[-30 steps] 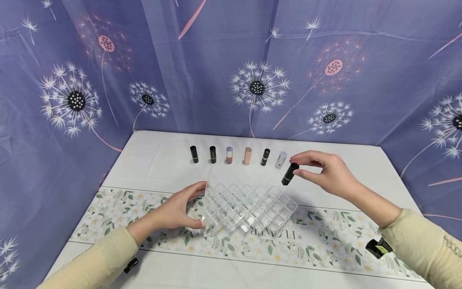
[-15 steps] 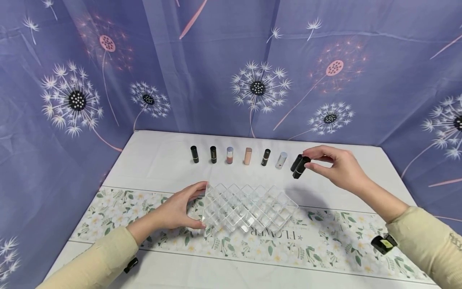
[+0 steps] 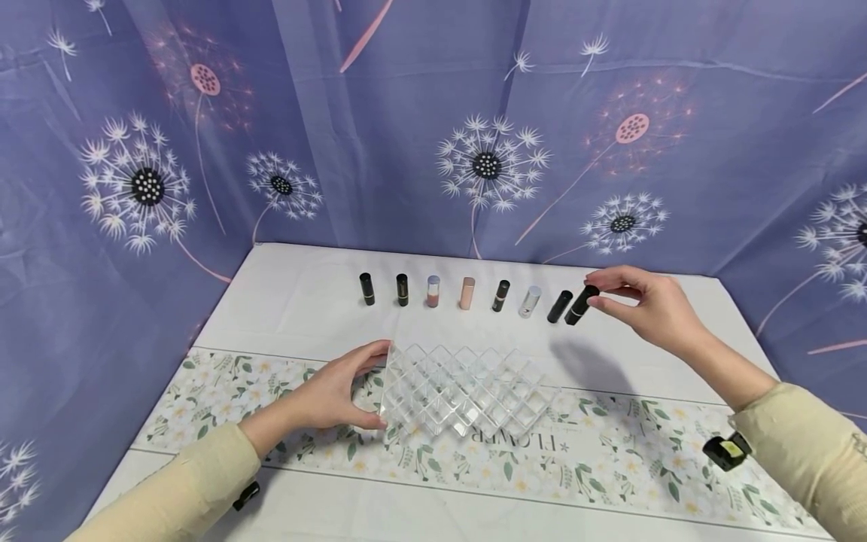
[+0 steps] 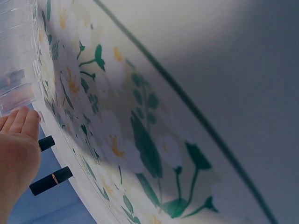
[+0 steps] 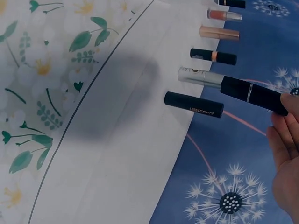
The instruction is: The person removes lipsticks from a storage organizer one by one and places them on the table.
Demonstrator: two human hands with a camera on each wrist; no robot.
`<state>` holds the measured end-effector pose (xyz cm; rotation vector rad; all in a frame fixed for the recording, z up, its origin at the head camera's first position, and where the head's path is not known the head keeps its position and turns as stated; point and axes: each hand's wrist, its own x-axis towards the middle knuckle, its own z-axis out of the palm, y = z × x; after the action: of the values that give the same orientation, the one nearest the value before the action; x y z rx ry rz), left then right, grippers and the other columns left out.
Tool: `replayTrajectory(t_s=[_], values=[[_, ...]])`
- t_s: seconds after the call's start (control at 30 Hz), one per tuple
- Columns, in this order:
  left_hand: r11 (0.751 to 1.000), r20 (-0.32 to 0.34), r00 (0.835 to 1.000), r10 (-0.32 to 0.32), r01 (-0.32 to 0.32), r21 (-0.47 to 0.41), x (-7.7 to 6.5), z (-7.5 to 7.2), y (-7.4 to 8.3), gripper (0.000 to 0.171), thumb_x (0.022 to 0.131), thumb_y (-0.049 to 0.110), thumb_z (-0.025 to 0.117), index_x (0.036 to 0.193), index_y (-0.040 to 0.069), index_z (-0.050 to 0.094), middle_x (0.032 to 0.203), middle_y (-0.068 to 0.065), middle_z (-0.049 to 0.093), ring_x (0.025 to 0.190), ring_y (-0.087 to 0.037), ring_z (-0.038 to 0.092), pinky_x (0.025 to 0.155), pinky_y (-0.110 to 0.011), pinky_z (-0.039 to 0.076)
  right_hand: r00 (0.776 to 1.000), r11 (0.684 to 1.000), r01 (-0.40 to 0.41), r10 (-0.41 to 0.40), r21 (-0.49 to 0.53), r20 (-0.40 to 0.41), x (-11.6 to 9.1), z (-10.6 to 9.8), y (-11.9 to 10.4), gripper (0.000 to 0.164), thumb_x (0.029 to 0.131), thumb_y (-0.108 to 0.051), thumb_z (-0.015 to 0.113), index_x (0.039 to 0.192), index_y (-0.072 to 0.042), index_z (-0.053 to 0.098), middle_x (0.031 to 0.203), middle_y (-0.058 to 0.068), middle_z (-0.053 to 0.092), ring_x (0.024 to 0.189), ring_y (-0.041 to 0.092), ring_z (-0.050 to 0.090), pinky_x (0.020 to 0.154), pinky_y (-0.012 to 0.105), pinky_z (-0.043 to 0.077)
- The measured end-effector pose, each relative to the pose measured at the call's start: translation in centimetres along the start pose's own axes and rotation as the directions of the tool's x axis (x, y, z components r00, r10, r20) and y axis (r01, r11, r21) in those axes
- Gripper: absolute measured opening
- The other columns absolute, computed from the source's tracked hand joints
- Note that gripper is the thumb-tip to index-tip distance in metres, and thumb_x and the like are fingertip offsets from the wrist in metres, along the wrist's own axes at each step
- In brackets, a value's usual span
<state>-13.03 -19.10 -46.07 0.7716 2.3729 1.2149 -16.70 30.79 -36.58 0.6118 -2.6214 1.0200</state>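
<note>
My right hand point(image 3: 650, 305) pinches a black lipstick point(image 3: 580, 307) by its top between thumb and fingers, tilted above the white tabletop. Right beside it stands another black lipstick point(image 3: 560, 307), the last of a row. In the right wrist view, the held lipstick point(image 5: 250, 93) shows a silver band and overlaps the silver tube point(image 5: 198, 77). My left hand point(image 3: 332, 391) holds the left end of a clear lipstick organizer point(image 3: 467, 388), thumb at the near corner and fingers at the far one. The organizer's diamond-shaped slots hold nothing.
Along the back stand two black lipsticks, this one point(image 3: 367, 289) leftmost, a clear-and-pink tube point(image 3: 433, 291), a rose-gold one point(image 3: 467, 293), a black one point(image 3: 501, 296) and a silver one point(image 3: 530, 302). A floral runner point(image 3: 609, 444) crosses the table; a purple curtain point(image 3: 379, 150) hangs behind.
My right hand has carried the black lipstick right and slightly back, past the row's last black lipstick, which it had hidden. The left hand and organizer have stayed put.
</note>
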Motion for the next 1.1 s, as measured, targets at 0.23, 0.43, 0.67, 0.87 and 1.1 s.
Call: replayTrajectory(t_s=[0.23,0.43,0.67,0.87,1.1], values=[[1.000,0.000,1.000,0.003,-0.003,-0.003,0.1,-0.1,0.0,0.122,0.075,0.036,0.100,0.170,0.011,0.027,0.169,-0.009,0.041,0.152,-0.035,0.045,0.127,-0.054,0.035,0.999,0.999,-0.041,0.041,0.013,-0.013,0.1,-0.2,0.8,0.033,0.090,0.006,0.082,0.120,-0.006,0.078,0.122,0.016,0.076,0.103,-0.013,0.066,0.092,0.005,0.052],[1.000,-0.002,1.000,0.011,-0.011,0.001,0.0,-0.1,0.0,0.122,0.075,0.038,0.100,0.170,0.010,0.027,0.169,-0.009,0.041,0.152,-0.035,0.045,0.127,-0.054,0.035,0.999,0.999,-0.039,0.039,-0.009,-0.021,0.1,-0.2,2.1,0.034,0.089,0.008,0.082,0.121,-0.003,0.077,0.118,0.019,0.076,0.100,-0.014,0.065,0.090,0.003,0.052],[1.000,0.000,1.000,0.016,-0.016,-0.002,0.0,-0.1,0.1,0.121,0.076,0.035,0.099,0.169,0.009,0.027,0.169,-0.010,0.041,0.152,-0.036,0.045,0.126,-0.053,0.037,0.998,0.998,-0.055,0.054,-0.027,-0.023,0.0,-0.3,3.0,0.031,0.090,0.006,0.082,0.120,-0.002,0.077,0.119,0.022,0.076,0.098,-0.016,0.064,0.089,0.002,0.051],[1.000,0.000,1.000,0.006,-0.006,0.000,0.0,-0.1,0.1,0.121,0.076,0.037,0.099,0.170,0.011,0.027,0.169,-0.009,0.040,0.152,-0.036,0.045,0.126,-0.055,0.036,0.997,0.997,-0.070,0.069,-0.023,-0.033,-0.1,0.0,4.0,0.029,0.092,0.003,0.081,0.120,-0.002,0.077,0.116,0.023,0.076,0.098,-0.018,0.064,0.088,0.001,0.051],[1.000,0.000,1.000,-0.007,0.007,0.014,0.0,0.0,0.0,0.122,0.076,0.040,0.099,0.170,0.011,0.027,0.169,-0.008,0.040,0.152,-0.035,0.045,0.126,-0.056,0.035,0.994,0.994,-0.110,0.109,-0.018,-0.031,-0.3,0.9,5.1,0.028,0.093,0.000,0.081,0.121,0.000,0.076,0.110,0.022,0.077,0.097,-0.021,0.062,0.087,0.001,0.050]])
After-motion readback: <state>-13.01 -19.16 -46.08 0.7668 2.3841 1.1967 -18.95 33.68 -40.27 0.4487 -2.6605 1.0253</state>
